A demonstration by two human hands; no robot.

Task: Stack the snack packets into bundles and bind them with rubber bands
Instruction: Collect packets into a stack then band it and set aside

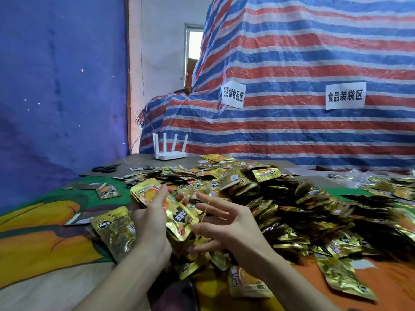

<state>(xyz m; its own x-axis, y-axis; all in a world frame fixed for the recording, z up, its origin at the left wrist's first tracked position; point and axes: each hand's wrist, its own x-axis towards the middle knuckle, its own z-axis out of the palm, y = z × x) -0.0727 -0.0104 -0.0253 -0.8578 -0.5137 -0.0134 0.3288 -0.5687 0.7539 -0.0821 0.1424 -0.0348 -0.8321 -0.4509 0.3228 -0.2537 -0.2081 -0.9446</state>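
Left hand is gripping a bundle of gold snack packets, with its fingers wrapped round the stack. The bundle is being held tilted, top corner pointing up and to the left, just above the near edge of the heap.

Right hand is hovering just to the right of the bundle, palm turned toward it and fingers spread and nearly straight. A thin yellow rubber band is stretching from the upper fingers down to the thumb. The band is lying close to the bundle's right edge; I cannot tell whether it is touching the foil.

A heap of loose packets is covering the middle and right of the worktop, which is draped in an orange, green and cream cloth. A few single packets are lying apart on the left.

At the far edge, black scissors are lying flat and a white router is standing with four antennas up. A red, white and blue striped tarp behind is carrying two paper signs.
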